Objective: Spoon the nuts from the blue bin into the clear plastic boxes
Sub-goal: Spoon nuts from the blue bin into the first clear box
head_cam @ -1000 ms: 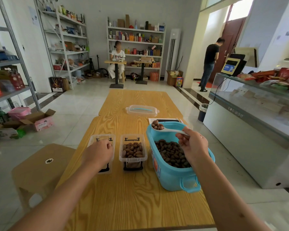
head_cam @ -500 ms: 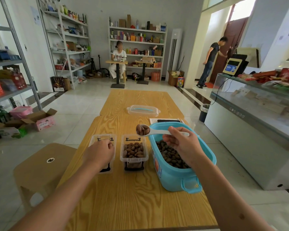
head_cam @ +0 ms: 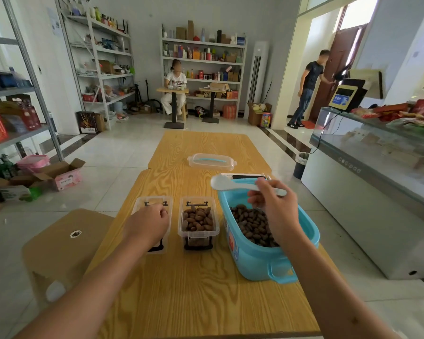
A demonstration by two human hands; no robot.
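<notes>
R hand is gripping the spoon, now empty & swinging back over the bin w/ load dumped in middle box, while L hand, fingers curled, is steadying left box.

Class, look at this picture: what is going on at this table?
A person is spooning nuts into boxes. The right hand holds a white spoon, empty, above the blue bin of nuts. The left hand rests on the left clear box. The box beside it is nearly full.

Two boxes left of bin; lid behind.
</notes>
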